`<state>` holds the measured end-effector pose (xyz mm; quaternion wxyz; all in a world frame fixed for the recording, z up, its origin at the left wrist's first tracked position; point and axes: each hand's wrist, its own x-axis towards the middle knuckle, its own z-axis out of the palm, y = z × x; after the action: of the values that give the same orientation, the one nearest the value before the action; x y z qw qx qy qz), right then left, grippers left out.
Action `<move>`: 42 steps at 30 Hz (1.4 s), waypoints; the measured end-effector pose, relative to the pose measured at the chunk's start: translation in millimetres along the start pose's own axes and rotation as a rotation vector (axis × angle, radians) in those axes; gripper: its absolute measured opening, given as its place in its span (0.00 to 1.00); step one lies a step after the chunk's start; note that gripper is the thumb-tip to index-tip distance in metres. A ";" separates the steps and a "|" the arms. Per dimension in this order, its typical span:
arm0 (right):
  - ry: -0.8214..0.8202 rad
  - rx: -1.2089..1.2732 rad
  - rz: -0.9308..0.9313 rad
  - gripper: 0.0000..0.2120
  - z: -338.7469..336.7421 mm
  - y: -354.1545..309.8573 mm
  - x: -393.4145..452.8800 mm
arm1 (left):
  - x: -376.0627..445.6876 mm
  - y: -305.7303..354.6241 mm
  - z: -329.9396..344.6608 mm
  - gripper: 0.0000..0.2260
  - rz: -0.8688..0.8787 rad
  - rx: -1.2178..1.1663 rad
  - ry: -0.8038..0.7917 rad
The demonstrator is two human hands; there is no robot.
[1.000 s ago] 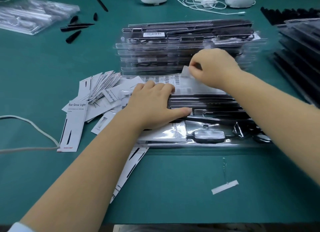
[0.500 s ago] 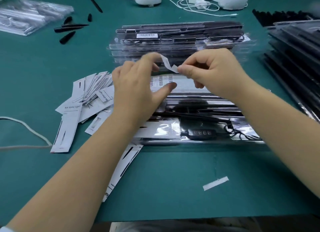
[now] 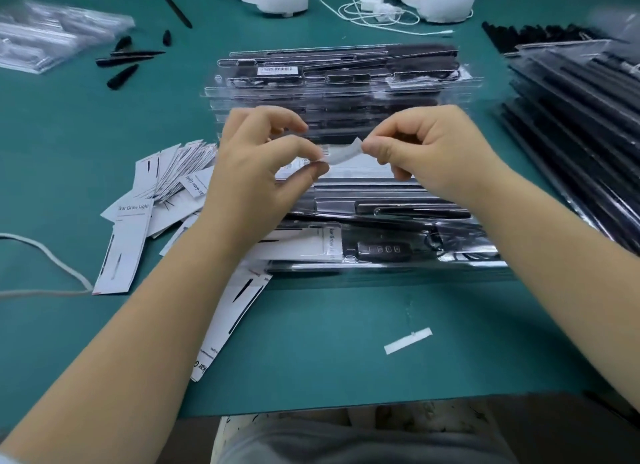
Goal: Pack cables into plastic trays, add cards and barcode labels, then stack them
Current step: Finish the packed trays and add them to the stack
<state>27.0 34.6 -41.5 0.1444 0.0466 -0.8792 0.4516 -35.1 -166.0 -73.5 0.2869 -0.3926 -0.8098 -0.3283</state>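
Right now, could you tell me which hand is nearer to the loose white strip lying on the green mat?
Right. The right hand is above the white strip, slightly to its right; the left hand sits farther off, up and to its left.

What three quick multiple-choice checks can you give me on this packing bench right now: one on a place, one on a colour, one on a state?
1. Where is the pile of white cards?
A. left of the near tray
B. right of the near tray
C. on the far stack

2. What colour is the mat?
A. red
B. teal green
C. yellow

3. What is happening to the barcode label?
A. it lies flat on the mat
B. it is stuck on the near tray's card
C. both hands pinch it

Key: 1 A, the cards lie beside the near tray on its left; 2 B, teal all over; 3 C, left hand and right hand each pinch one end above the tray.
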 end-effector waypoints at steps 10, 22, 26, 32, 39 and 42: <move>-0.128 0.318 0.486 0.13 7.0 1.9 -5.7 | 2.6 5.9 2.2 0.07 0.267 0.193 0.161; 0.098 0.366 0.622 0.11 -16.0 25.6 -18.3 | 1.7 6.9 -2.2 0.20 -0.012 0.245 -0.154; 0.201 -0.096 0.540 0.05 -47.4 38.8 -36.1 | 3.8 -17.4 -25.2 0.18 -0.513 0.485 -0.271; -0.051 -0.690 0.680 0.33 -71.3 53.3 -63.6 | 9.0 -38.1 -47.7 0.20 -0.853 0.407 -0.509; 0.149 -0.516 0.685 0.35 -74.9 70.5 -62.8 | 9.8 -43.4 -54.4 0.07 -0.978 0.010 -0.481; 0.283 -0.434 0.601 0.35 -81.2 74.4 -60.4 | 8.0 -46.2 -63.3 0.03 -0.963 -0.063 -0.384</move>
<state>86.0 141.0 -72.8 0.1319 -0.3073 -0.9001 0.2793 -64.3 -232.4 -42.6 -0.0624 -0.0370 -0.9264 -0.3694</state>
